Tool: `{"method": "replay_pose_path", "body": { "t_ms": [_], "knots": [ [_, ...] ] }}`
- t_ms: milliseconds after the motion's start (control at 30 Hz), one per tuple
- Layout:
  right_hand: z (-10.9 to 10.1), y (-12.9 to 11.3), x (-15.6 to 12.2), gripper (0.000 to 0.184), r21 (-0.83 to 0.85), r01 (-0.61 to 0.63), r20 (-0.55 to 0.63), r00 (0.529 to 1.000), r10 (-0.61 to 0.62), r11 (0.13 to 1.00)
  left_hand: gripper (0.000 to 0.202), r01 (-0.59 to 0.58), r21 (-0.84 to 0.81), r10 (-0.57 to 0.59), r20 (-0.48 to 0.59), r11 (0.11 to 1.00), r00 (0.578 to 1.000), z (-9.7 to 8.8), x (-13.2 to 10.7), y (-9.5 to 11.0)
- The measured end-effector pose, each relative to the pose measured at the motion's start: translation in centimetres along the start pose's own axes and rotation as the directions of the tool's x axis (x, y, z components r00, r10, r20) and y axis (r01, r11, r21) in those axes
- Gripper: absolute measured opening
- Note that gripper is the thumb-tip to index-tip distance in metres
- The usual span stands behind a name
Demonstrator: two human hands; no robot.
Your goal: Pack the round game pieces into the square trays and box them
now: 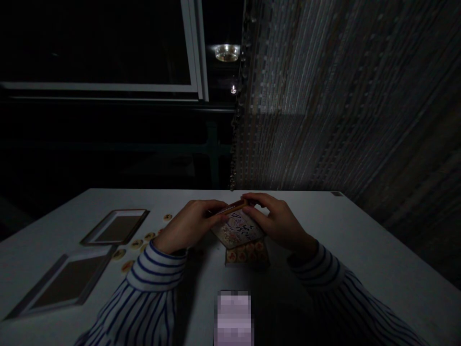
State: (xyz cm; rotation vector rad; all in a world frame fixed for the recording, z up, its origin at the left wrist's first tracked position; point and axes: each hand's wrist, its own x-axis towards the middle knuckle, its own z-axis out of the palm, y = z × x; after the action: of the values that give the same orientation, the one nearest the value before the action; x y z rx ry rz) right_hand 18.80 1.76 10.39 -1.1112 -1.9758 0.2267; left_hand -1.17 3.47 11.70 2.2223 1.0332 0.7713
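Left hand and right hand pinch the tilted printed lid over the far part of the piece-filled box on the table, and a slipping grip could jolt pieces loose!

Dim room. A white surface spans the near part. Far left, a pale-framed dark window; far right, a shimmering string curtain. Between them glows a round light.
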Motion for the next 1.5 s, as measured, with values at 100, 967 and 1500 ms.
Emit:
{"method": "replay_pose_path", "body": {
  "t_ms": [100,967,1500],
  "knots": [
    [0.0,0.0,0.0,0.031,0.002,-0.001,-0.011,1.000,0.001,1.000,0.030,-0.005,-0.009,0.005,0.005,1.000,1.000,-0.2,0.0,-0.2],
    [-0.3,0.9,0.1,0.029,0.042,0.034,-0.024,0.999,-0.033,0.999,0.033,0.072,-0.206,-0.090,-0.077,0.976,0.993,-0.7,0.2,-1.8],
    [-0.3,1.6,0.1,0.029,0.096,-0.098,-0.045,0.994,0.103,0.990,0.030,0.132,-0.364,-0.156,-0.036,0.922,0.987,-0.4,0.2,-2.3]
  ]
}}
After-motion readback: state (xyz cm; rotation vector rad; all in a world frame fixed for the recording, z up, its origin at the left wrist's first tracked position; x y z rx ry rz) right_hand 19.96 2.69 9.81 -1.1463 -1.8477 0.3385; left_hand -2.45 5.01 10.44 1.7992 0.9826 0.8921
